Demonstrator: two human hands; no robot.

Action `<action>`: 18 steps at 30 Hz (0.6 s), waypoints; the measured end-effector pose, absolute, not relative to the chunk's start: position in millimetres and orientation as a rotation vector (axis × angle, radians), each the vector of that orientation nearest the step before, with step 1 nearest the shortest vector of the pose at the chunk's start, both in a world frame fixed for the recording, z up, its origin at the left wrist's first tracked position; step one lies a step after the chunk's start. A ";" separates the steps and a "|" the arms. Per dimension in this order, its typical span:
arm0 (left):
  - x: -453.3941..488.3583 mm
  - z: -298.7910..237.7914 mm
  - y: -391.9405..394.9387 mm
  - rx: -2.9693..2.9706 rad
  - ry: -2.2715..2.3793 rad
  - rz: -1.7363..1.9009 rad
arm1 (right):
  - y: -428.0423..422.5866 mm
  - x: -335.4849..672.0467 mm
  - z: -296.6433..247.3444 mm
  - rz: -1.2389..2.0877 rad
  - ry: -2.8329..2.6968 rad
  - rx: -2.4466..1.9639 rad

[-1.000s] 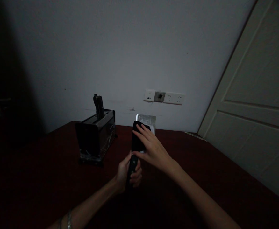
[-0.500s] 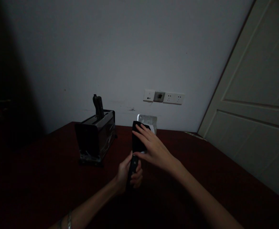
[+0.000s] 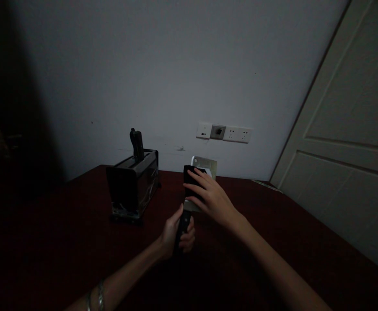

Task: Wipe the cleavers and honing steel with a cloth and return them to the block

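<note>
My left hand is wrapped round the black riveted handle of a cleaver, which points up and away from me. The cleaver's broad metal blade, with a hole in its far corner, stands above the tabletop. My right hand lies over the blade, pressing a black cloth against its face. A strip of bare blade shows between the cloth and the handle. Much of the cloth is covered by my fingers, and a whitish patch shows at its right edge.
Left of my hands stands a knife block with black knife handles sticking out of its top. The dark red table reaches to the wall, which carries sockets. A pale panelled door is at the right.
My right hand and the black cloth have shifted up the blade, away from the handle, baring a strip of metal near it. My left hand keeps its grip.
</note>
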State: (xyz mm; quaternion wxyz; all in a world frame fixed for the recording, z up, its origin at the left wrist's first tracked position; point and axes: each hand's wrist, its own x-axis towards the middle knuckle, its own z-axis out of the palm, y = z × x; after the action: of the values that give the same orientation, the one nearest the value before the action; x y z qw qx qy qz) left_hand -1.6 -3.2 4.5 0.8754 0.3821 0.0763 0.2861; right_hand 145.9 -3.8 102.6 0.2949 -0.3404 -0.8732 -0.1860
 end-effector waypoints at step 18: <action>-2.9 6.4 0.4 0.870 0.373 0.695 | 19.9 249.7 69.9 0.044 -1.522 -1.351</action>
State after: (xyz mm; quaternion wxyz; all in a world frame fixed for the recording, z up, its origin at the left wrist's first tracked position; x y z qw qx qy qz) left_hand -2.9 0.4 6.4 0.8325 0.4106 0.1757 0.3279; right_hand 249.7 19.9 69.9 0.5253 -0.5646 -0.6364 0.0182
